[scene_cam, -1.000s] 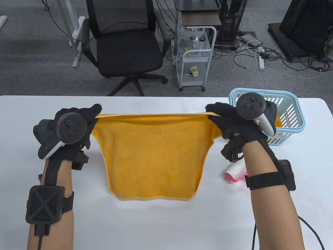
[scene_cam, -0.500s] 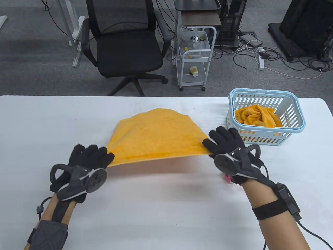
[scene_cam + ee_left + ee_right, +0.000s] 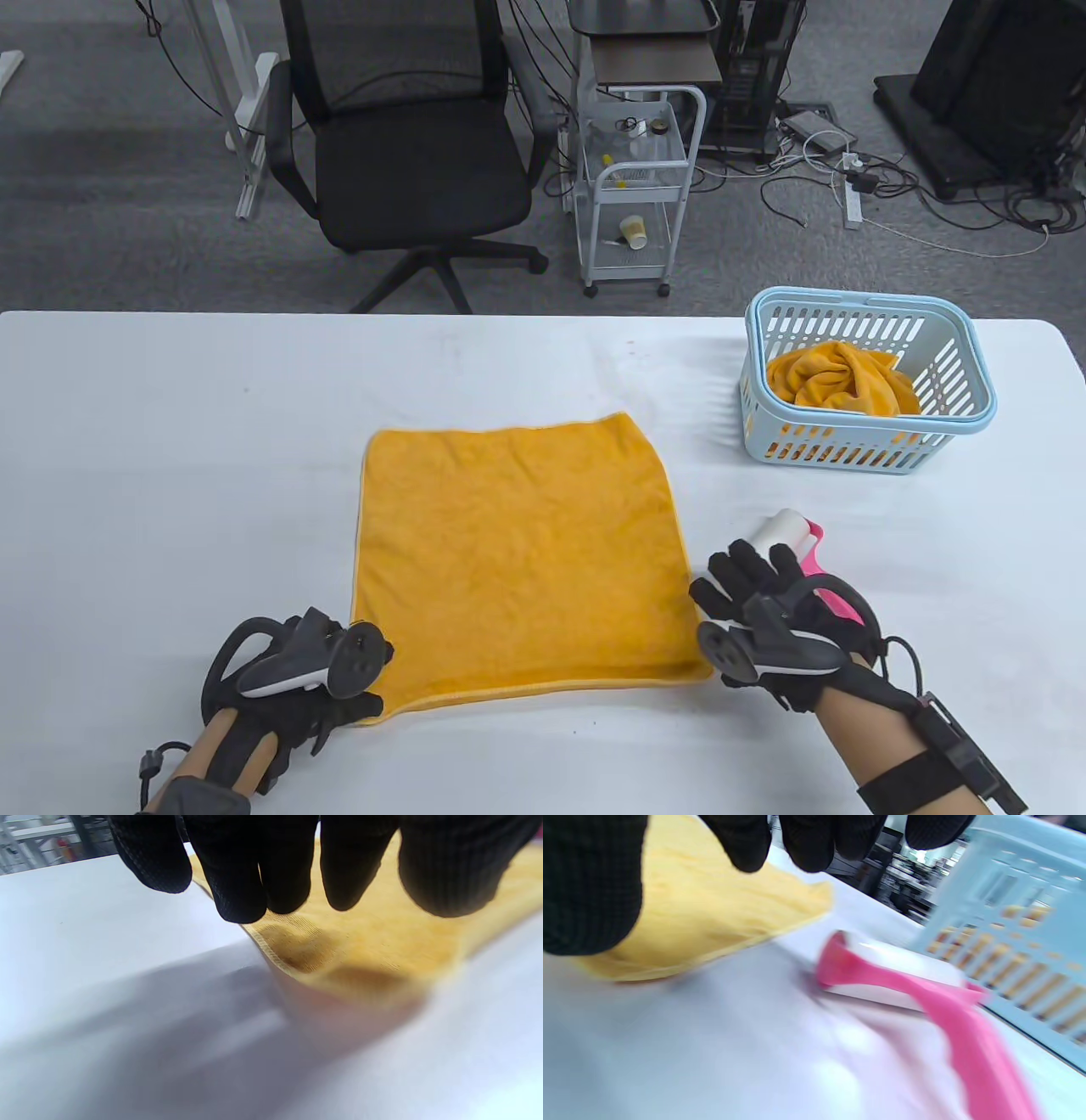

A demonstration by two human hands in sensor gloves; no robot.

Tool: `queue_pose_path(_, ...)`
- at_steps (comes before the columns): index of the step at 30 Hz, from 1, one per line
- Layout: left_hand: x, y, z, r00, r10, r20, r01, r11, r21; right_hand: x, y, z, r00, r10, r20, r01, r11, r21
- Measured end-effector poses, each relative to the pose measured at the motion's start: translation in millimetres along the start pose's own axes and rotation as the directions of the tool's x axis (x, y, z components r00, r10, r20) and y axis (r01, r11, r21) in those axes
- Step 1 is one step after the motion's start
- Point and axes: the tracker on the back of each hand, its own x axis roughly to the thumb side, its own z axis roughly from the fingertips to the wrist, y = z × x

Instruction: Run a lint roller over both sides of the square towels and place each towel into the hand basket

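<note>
A square orange towel (image 3: pixel 517 552) lies spread flat on the white table (image 3: pixel 170 475). My left hand (image 3: pixel 356 692) hovers at its near left corner, and in the left wrist view its fingers (image 3: pixel 246 887) hang loosely just above the towel's hem (image 3: pixel 382 942), holding nothing. My right hand (image 3: pixel 747 581) is just right of the towel's near right corner, empty, with its fingers (image 3: pixel 806 844) relaxed. A lint roller (image 3: pixel 793 543) with a white roll and pink handle lies on the table under and beyond that hand, also clear in the right wrist view as the lint roller (image 3: pixel 895 976) beside the towel (image 3: pixel 704 912).
A light blue hand basket (image 3: pixel 976 356) stands at the back right of the table with a crumpled orange towel (image 3: pixel 836 378) inside; its slatted wall (image 3: pixel 1009 899) fills the right wrist view's right side. Beyond the table are a black office chair (image 3: pixel 407 144) and a white cart (image 3: pixel 636 187).
Both hands swung the held-up towel over and toward me, laid it flat and let go of its corners. My right hand has moved right, over the lint roller.
</note>
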Motion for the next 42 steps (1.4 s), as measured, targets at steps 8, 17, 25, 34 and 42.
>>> queue_pose_path(8,-15.0,-18.6,-15.9,0.996,0.059,-0.066,-0.063,0.996,-0.057,-71.6,44.8,5.3,0.843,-0.272,-0.465,0.304,0.953,-0.006)
queue_pose_path(17,-8.3,-23.1,-19.9,0.996,-0.045,-0.074,0.037,0.994,-0.103,-84.9,77.1,-8.8,0.707,-0.215,-0.674,0.364,0.927,0.087)
queue_pose_path(25,-8.1,-22.9,-20.1,0.996,-0.052,-0.077,0.043,0.993,-0.107,-44.0,4.4,-31.6,0.796,-0.379,-0.472,0.398,0.915,-0.064)
queue_pose_path(34,-8.4,-23.1,-20.0,0.996,-0.043,-0.078,0.034,0.994,-0.107,139.2,-83.0,-92.4,0.931,-0.359,0.062,0.363,0.930,-0.059)
queue_pose_path(42,-8.6,-23.3,-20.1,0.996,-0.043,-0.078,0.035,0.994,-0.107,207.1,-83.3,-114.3,0.962,-0.227,0.148,0.231,0.973,-0.010)
